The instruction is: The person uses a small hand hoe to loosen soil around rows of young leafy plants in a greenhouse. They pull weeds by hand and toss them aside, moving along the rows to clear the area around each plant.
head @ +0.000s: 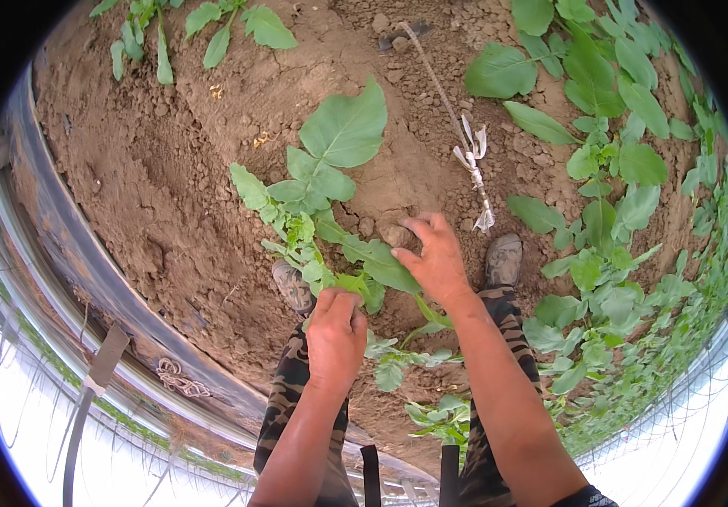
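A leafy green plant [313, 180] with lobed leaves grows from the brown soil before me. My left hand [337, 336] is closed at its near side, with fingertips pinched on a light-green leafy part; the fingers hide the exact spot. To the right, my right hand [435, 256] has thumb and forefinger spread around the edge of a clod of soil [396, 234]. Whether it grips the clod I cannot tell. One long leaf [386, 263] of the plant passes just under the right thumb.
A cord [437, 82] with white strips [473, 158] tied on it lies on the soil. More leafy plants [598, 285] crowd the right side. Dark sheeting [78, 196] edges the bed at left, near a coiled string [180, 378]. My shoes [502, 260] flank the plant.
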`<state>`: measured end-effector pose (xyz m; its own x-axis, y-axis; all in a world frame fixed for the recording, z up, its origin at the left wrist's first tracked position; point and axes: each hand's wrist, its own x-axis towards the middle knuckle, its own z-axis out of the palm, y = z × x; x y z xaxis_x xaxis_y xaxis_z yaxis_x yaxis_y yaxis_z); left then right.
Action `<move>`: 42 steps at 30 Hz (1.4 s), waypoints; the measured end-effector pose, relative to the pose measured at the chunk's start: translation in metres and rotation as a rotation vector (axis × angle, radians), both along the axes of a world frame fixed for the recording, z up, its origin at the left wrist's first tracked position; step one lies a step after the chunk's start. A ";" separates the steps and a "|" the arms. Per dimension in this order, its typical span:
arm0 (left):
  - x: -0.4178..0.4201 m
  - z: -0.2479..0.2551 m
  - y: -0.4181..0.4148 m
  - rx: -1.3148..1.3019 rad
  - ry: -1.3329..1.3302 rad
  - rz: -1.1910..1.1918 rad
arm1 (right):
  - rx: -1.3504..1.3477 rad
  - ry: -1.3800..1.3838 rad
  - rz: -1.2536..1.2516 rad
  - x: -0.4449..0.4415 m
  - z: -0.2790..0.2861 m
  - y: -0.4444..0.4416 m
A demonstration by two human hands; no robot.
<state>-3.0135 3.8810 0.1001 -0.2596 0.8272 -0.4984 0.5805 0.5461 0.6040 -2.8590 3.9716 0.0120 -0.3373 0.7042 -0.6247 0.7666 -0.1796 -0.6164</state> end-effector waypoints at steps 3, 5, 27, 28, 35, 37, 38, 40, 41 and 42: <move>-0.001 0.000 -0.006 0.009 -0.005 0.043 | 0.089 -0.054 -0.040 -0.007 -0.006 -0.017; -0.003 0.000 -0.009 -0.008 0.001 0.072 | 0.010 -0.058 -0.108 -0.010 -0.003 -0.027; -0.007 0.002 -0.005 0.026 -0.015 0.153 | -0.360 0.116 -0.212 0.002 -0.011 -0.026; -0.007 0.002 -0.008 0.002 -0.022 0.154 | -0.212 0.082 -0.269 0.015 -0.021 -0.023; 0.010 0.014 0.007 0.256 0.035 0.240 | 0.402 -0.426 -0.027 0.154 -0.146 0.025; 0.011 0.014 0.000 0.273 0.014 0.276 | 0.235 -0.510 0.059 0.138 -0.153 0.035; 0.011 0.015 -0.003 0.269 -0.001 0.293 | 0.153 -0.556 0.107 0.126 -0.153 0.036; 0.012 0.020 -0.005 0.254 -0.036 0.305 | 0.153 -0.434 0.087 0.117 -0.143 0.030; 0.011 0.020 -0.008 0.244 -0.047 0.333 | 0.157 -0.379 0.077 0.114 -0.134 0.025; 0.012 0.022 -0.010 0.234 -0.056 0.368 | 0.185 -0.333 0.056 0.105 -0.122 0.020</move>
<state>-3.0013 3.8708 0.1221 -0.5360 0.7771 -0.3299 0.3361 0.5548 0.7611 -2.7536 3.9917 -0.1096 -0.1782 0.8018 -0.5705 0.9358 -0.0410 -0.3500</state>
